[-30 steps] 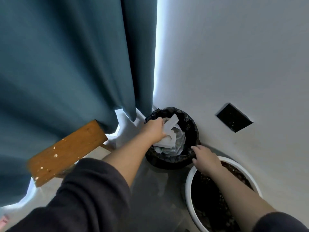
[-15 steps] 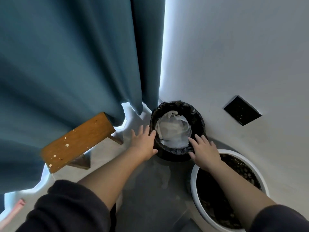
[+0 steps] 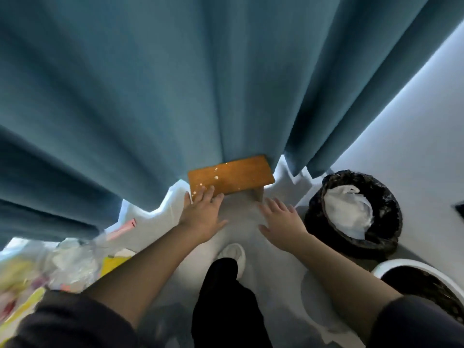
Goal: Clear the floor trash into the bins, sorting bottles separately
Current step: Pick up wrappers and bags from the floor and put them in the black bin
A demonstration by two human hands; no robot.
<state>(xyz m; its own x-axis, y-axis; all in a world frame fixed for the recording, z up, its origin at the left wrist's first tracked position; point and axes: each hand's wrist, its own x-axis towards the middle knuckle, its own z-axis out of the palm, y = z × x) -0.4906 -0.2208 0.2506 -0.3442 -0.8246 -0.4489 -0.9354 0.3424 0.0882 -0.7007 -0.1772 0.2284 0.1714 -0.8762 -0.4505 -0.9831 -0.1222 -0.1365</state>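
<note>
Turning away from black-lined bin [image 3: 388, 217], now at right of frame, white paper [image 3: 347, 214] dropped inside. Left hand [image 3: 203, 217] and right hand [image 3: 281, 222] both empty, fingers spread, mid-frame near wooden stool [image 3: 231, 175]. Remaining trash pile [image 3: 70, 259] lower left, blurred; likely next pickup.

hands [image 3: 202, 217] [image 3: 282, 222] 2 | lined bin [image 3: 388, 197] 1 | white tub [image 3: 394, 263] 1 | wooden stool [image 3: 233, 175] 1

Teal curtain [image 3: 150, 96], white-speckled brown stool [image 3: 233, 175], black-lined bin [image 3: 386, 204]
</note>
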